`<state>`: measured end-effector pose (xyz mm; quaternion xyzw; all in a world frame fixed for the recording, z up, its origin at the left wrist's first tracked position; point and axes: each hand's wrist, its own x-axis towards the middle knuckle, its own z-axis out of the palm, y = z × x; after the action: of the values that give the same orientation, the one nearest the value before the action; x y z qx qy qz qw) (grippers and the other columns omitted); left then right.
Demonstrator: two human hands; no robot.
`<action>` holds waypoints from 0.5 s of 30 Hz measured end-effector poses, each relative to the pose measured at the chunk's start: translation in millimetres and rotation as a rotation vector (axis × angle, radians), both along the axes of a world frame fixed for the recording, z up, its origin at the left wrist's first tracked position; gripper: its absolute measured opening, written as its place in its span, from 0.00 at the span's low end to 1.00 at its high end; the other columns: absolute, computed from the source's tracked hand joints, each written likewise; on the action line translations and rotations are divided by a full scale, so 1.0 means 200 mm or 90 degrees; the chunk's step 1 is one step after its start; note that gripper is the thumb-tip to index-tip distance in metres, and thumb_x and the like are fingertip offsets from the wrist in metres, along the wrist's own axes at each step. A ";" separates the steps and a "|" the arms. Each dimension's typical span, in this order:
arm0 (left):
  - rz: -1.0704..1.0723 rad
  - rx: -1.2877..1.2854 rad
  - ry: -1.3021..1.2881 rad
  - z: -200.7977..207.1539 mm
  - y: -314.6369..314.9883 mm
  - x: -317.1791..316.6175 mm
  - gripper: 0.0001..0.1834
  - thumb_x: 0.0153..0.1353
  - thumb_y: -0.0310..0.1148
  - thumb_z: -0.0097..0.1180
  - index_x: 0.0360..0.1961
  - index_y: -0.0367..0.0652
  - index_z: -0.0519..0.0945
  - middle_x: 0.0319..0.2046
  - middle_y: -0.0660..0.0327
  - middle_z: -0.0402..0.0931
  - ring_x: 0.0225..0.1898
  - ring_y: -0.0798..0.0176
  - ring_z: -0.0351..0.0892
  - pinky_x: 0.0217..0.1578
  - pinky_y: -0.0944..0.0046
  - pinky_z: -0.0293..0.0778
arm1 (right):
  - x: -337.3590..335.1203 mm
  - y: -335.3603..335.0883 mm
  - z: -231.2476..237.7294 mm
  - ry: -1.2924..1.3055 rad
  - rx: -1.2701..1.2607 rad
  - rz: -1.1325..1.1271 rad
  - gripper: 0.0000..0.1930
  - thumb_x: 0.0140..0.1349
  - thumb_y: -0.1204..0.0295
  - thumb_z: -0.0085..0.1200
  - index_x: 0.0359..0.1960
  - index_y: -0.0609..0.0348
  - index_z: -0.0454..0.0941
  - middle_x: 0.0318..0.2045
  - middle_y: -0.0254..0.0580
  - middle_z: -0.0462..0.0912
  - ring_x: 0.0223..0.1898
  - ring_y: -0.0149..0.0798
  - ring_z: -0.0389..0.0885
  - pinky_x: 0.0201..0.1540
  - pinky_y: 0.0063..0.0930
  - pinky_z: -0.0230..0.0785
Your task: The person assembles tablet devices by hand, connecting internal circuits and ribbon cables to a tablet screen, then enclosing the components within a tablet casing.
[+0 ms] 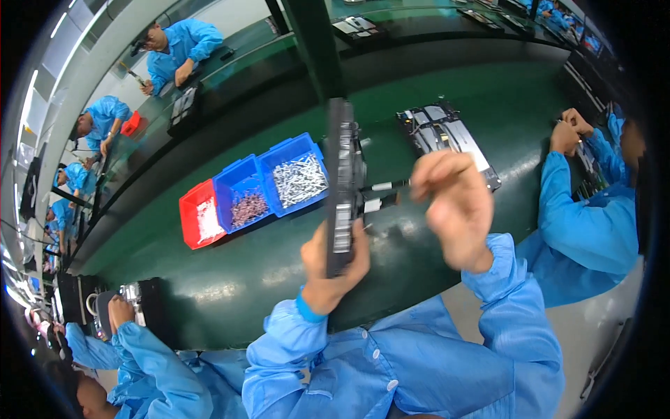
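My left hand [335, 269] grips the lower end of a flat black electronic unit [342, 174] and holds it on edge above the bench. Its silvery, part-filled side is turned to the right. Two short cables with white labels stick out of that side, an upper labelled cable [386, 186] and a lower labelled cable [380, 203]. Close by the upper cable's dark end is my right hand [457, 206], raised, with bent fingers. It is smeared by motion, so I cannot tell whether its fingers touch the cable.
Left of the unit stand a blue bin of silvery screws [300, 180], a blue bin of small reddish parts [248, 208] and a red bin of white pieces [208, 220]. Another open unit [447, 136] lies on the green bench [258, 293]. A green post [314, 49] rises behind. Co-workers sit either side.
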<state>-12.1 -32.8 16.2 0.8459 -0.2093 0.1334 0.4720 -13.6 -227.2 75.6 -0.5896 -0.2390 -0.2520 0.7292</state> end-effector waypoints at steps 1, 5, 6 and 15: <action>0.023 -0.159 -0.071 0.03 -0.01 0.00 0.13 0.60 0.24 0.62 0.45 0.33 0.77 0.33 0.61 0.79 0.31 0.71 0.77 0.28 0.69 0.73 | 0.02 -0.12 -0.01 0.025 -0.169 -0.121 0.14 0.64 0.72 0.56 0.48 0.62 0.71 0.43 0.43 0.75 0.40 0.31 0.71 0.45 0.25 0.63; -0.114 -0.529 0.301 0.13 0.03 -0.01 0.16 0.63 0.27 0.59 0.51 0.34 0.75 0.37 0.61 0.79 0.34 0.69 0.79 0.36 0.67 0.76 | -0.07 -0.33 -0.16 0.276 -0.368 -0.053 0.21 0.70 0.65 0.50 0.59 0.66 0.71 0.46 0.43 0.79 0.46 0.30 0.76 0.45 0.29 0.66; -0.135 -0.566 0.421 0.16 0.03 0.00 0.17 0.65 0.29 0.58 0.52 0.35 0.73 0.34 0.61 0.79 0.29 0.70 0.78 0.26 0.70 0.74 | -0.11 -0.34 -0.19 0.237 -0.398 -0.030 0.21 0.71 0.64 0.49 0.57 0.68 0.72 0.40 0.42 0.81 0.36 0.28 0.80 0.37 0.26 0.71; -0.189 -0.310 0.596 0.03 0.00 0.07 0.42 0.62 0.46 0.65 0.63 0.20 0.64 0.15 0.71 0.61 0.13 0.78 0.62 0.13 0.72 0.57 | -0.17 -0.67 -0.30 0.544 -0.030 -0.161 0.15 0.72 0.61 0.49 0.45 0.63 0.77 0.22 0.28 0.77 0.11 0.18 0.64 0.09 0.15 0.49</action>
<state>2.0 -33.6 22.0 0.6426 -0.0570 -0.2809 0.7106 -48.5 -360.4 15.1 -0.6819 0.1518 -0.0672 0.7124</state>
